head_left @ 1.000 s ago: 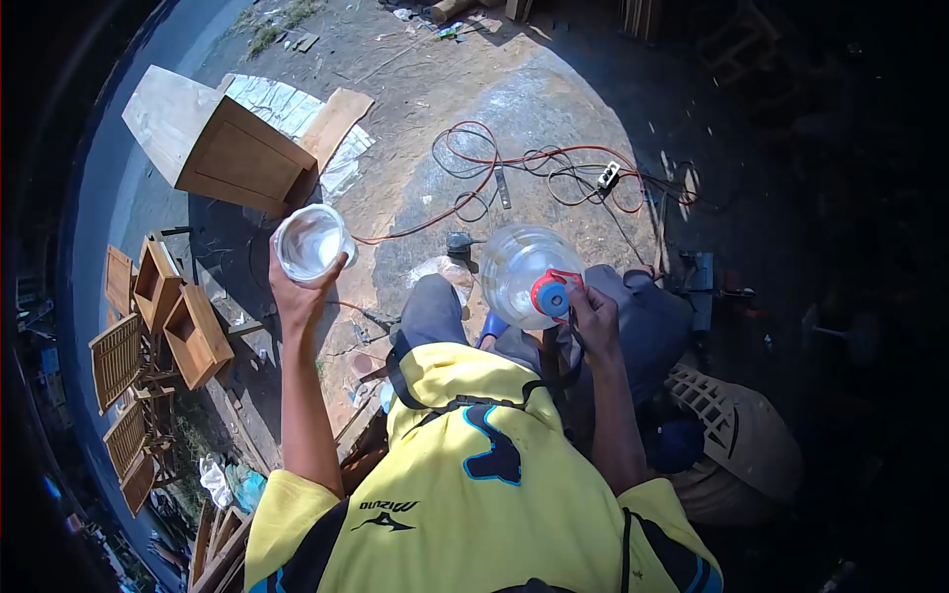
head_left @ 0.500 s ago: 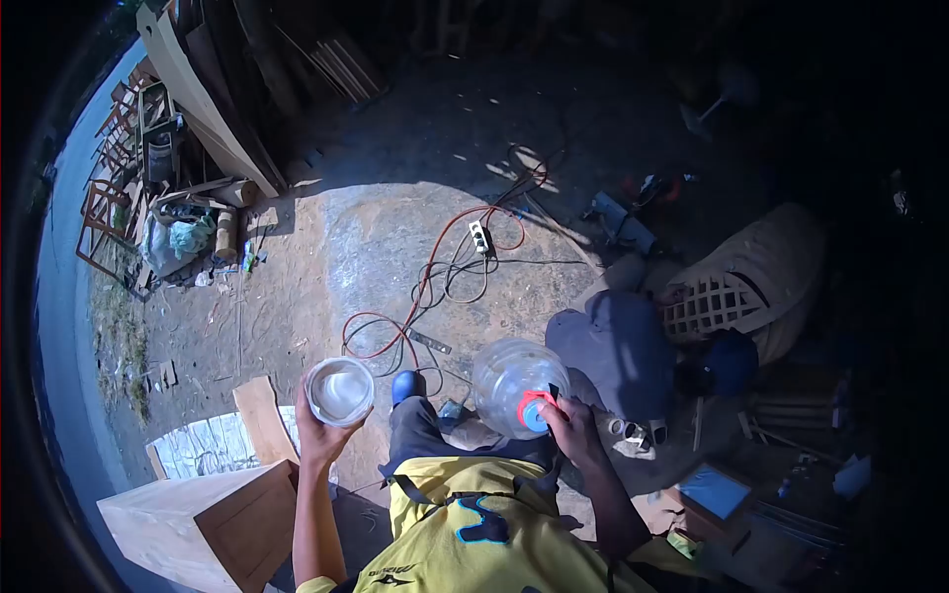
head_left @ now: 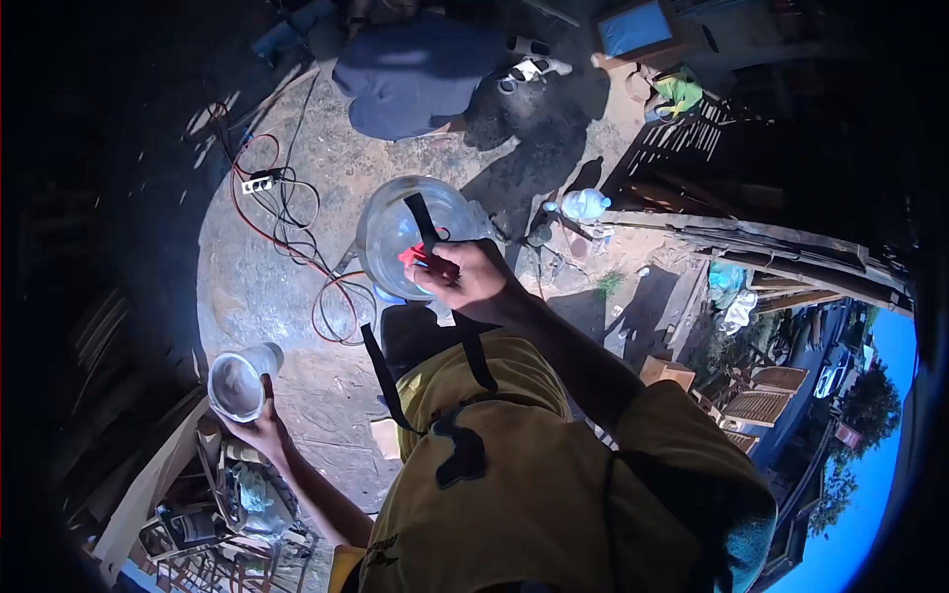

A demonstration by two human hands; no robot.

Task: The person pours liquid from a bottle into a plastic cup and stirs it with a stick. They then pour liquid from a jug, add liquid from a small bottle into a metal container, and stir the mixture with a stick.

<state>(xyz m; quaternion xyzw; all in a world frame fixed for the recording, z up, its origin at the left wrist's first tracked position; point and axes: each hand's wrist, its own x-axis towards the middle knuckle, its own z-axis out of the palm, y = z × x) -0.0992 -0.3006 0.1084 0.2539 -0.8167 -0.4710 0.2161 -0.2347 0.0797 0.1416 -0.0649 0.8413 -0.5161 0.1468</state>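
My left hand [head_left: 259, 425] is closed around a clear plastic container [head_left: 238, 385], its round mouth facing up toward me. Whitish material or glare shows inside; I cannot tell which. My right hand [head_left: 476, 277] grips a large clear plastic water jug [head_left: 384, 232] at its neck. Around the neck sits a red piece [head_left: 412, 255], and a black strap [head_left: 420, 212] sticks up beside my fingers. The jug hangs in front of my legs, well apart from the container.
A person in dark clothes [head_left: 415, 79] crouches ahead. A power strip [head_left: 259, 184] with coiled red and black cords lies on the concrete floor [head_left: 336, 138]. A plastic bottle [head_left: 583, 205] lies to the right, near stacked boards [head_left: 751, 237]. Wood and debris stand lower left.
My view has swung to the right, so the crouching person and cords now appear farther left and up. Both hands keep hold of the container and the jug.
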